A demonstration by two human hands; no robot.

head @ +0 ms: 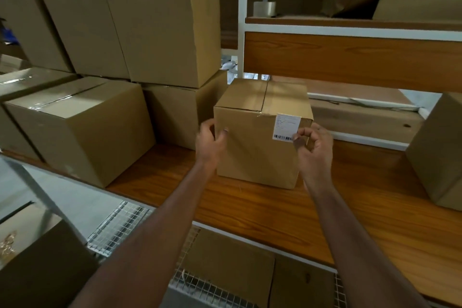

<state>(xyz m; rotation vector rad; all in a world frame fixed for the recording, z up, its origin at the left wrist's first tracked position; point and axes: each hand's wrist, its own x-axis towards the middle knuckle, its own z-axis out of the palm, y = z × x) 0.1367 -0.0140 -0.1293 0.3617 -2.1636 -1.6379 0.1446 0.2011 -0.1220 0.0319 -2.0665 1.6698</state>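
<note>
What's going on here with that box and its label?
A person is working on a taped cardboard box that stands on the wooden shelf. The left hand grips the box's left front edge and steadies it. The right hand pinches the lower right corner of the white barcode label on the front face. Whether the label is going on or coming off cannot be told. More stacked boxes sit to the left.
</note>
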